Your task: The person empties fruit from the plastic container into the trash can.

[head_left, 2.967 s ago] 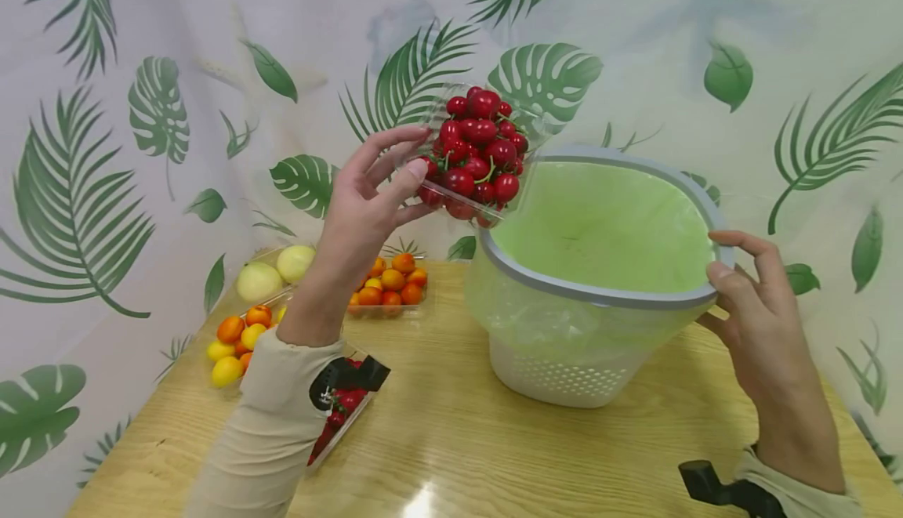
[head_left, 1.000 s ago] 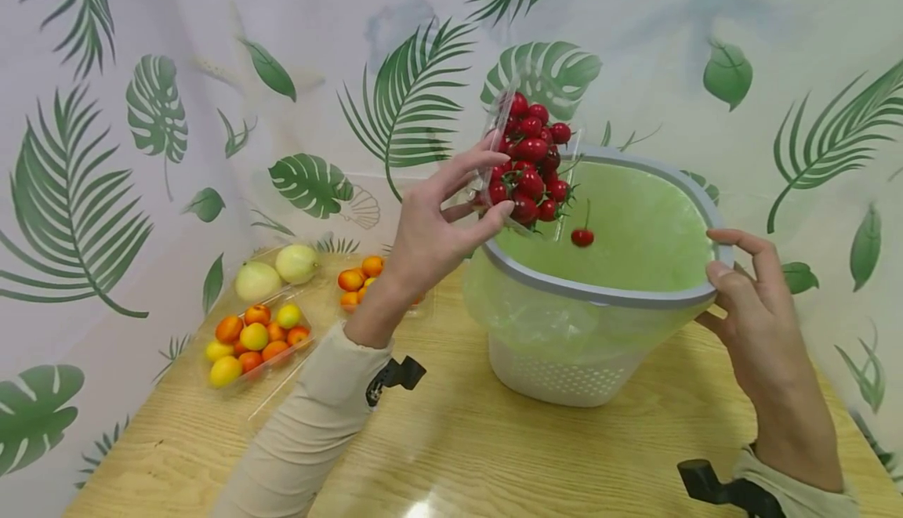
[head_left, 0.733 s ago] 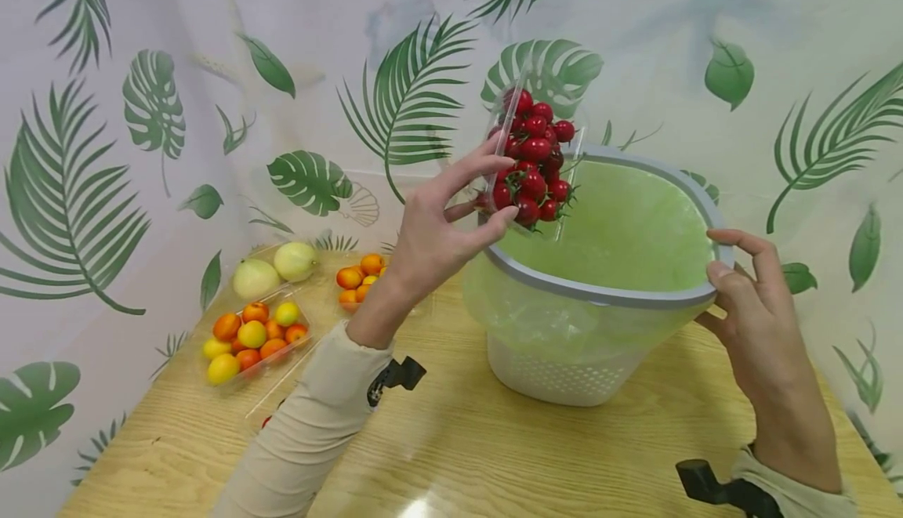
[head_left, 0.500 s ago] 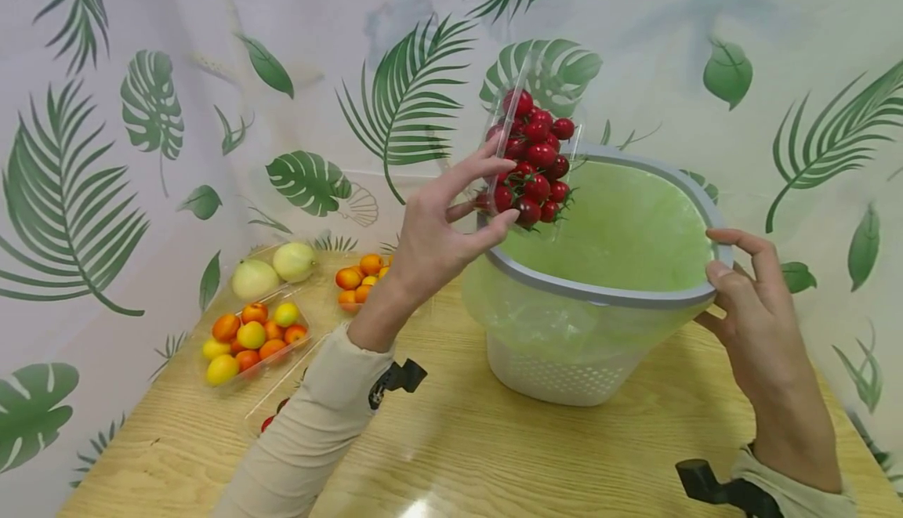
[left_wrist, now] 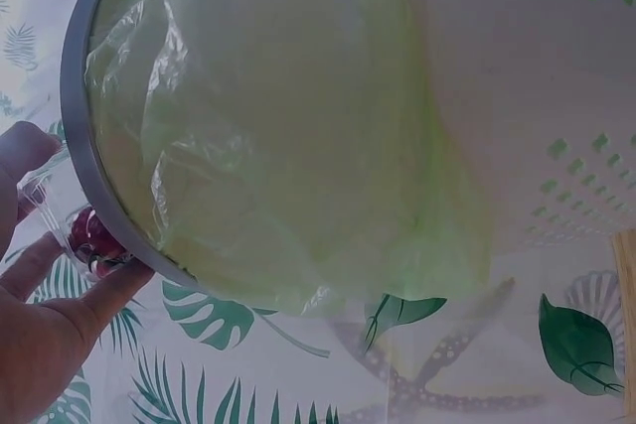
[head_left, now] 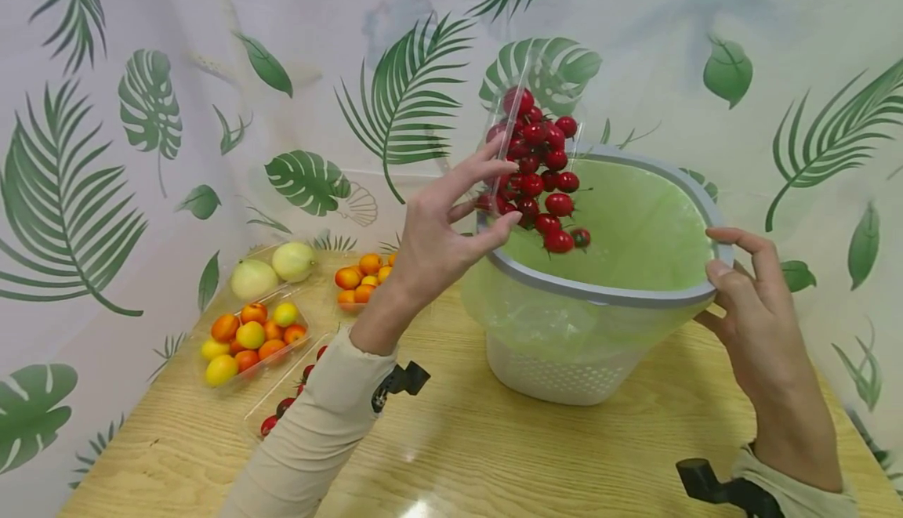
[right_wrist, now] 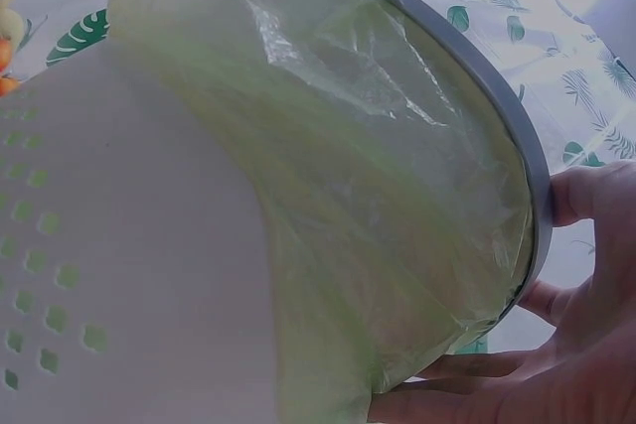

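Left hand (head_left: pixel 437 240) fingers pinch the clear plastic punnet of red cherry tomatoes (head_left: pixel 532 161), upended at the bin's 10 o'clock rim so fruit spills in; right hand (head_left: pixel 758 306) fingers curl around the tilted, green-lined white bin (head_left: pixel 600 298) at 3 o'clock, steadying it on the wooden worktop (head_left: pixel 494 455).

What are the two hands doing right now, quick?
Left hand: holds the tipped clear cherry box over the bin.
Right hand: grips the bin's grey rim.

On the wooden table (head_left: pixel 494 455), a clear tray of orange and yellow fruit (head_left: pixel 247 339) sits beside two pale round fruits (head_left: pixel 273 271); another tray of orange fruit (head_left: pixel 361 283) lies further back. A leaf-print curtain (head_left: pixel 141 110) hangs behind.
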Demonstrator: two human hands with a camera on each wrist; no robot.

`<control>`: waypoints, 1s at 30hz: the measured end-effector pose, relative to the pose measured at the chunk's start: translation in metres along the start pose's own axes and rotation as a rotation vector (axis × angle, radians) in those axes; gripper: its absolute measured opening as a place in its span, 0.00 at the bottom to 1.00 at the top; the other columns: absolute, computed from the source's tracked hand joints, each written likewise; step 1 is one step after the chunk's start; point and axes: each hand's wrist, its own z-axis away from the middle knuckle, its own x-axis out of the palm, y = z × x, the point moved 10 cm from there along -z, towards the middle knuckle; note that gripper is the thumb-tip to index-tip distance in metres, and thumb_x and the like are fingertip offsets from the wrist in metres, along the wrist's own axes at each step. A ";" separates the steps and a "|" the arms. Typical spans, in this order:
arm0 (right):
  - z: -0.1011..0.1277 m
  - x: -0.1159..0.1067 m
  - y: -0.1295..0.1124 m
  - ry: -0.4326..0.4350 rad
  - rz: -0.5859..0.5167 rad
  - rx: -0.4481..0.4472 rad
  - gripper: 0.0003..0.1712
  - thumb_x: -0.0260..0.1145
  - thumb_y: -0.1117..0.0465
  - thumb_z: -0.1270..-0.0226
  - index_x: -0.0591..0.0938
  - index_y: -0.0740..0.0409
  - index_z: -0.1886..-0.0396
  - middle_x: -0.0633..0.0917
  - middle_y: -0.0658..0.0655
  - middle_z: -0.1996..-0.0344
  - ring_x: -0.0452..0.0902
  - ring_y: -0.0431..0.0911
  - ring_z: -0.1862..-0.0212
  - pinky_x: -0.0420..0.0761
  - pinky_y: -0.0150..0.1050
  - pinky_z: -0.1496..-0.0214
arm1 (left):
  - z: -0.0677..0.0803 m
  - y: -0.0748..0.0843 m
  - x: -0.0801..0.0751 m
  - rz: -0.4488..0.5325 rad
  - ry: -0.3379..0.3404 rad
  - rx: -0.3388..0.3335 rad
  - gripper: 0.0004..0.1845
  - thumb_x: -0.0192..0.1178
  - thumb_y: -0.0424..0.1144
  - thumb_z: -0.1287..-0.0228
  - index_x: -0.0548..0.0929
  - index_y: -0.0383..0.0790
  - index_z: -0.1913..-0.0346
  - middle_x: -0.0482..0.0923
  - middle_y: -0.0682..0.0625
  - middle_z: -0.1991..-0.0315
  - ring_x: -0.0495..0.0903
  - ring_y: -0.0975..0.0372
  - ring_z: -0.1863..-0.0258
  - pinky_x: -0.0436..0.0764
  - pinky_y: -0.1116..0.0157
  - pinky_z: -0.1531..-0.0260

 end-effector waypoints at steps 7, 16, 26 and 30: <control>0.001 -0.001 0.001 -0.005 0.001 0.004 0.22 0.47 0.63 0.17 0.64 0.49 0.28 0.71 0.57 0.36 0.76 0.46 0.44 0.81 0.30 0.54 | 0.000 0.004 0.002 -0.026 0.000 0.037 0.23 0.70 0.28 0.37 0.81 0.33 0.39 0.68 0.45 0.25 0.72 0.60 0.30 0.83 0.62 0.47; 0.000 -0.001 0.000 -0.006 0.004 0.002 0.22 0.47 0.63 0.17 0.64 0.49 0.28 0.69 0.58 0.35 0.75 0.47 0.43 0.81 0.30 0.54 | -0.001 0.011 0.006 -0.034 -0.020 0.107 0.23 0.69 0.26 0.38 0.80 0.30 0.40 0.67 0.39 0.26 0.70 0.56 0.29 0.83 0.60 0.45; 0.001 0.000 0.000 -0.003 0.005 0.004 0.22 0.48 0.63 0.17 0.64 0.49 0.28 0.70 0.58 0.36 0.76 0.47 0.43 0.81 0.30 0.54 | -0.002 0.018 0.008 -0.062 -0.014 0.167 0.21 0.69 0.26 0.38 0.81 0.30 0.41 0.70 0.36 0.28 0.72 0.57 0.30 0.82 0.60 0.43; 0.001 0.000 0.000 -0.007 -0.003 0.000 0.22 0.47 0.63 0.17 0.64 0.50 0.28 0.70 0.59 0.37 0.76 0.47 0.44 0.81 0.31 0.54 | -0.003 0.022 0.009 -0.083 -0.019 0.188 0.21 0.70 0.27 0.39 0.81 0.30 0.42 0.70 0.37 0.28 0.71 0.57 0.29 0.81 0.59 0.41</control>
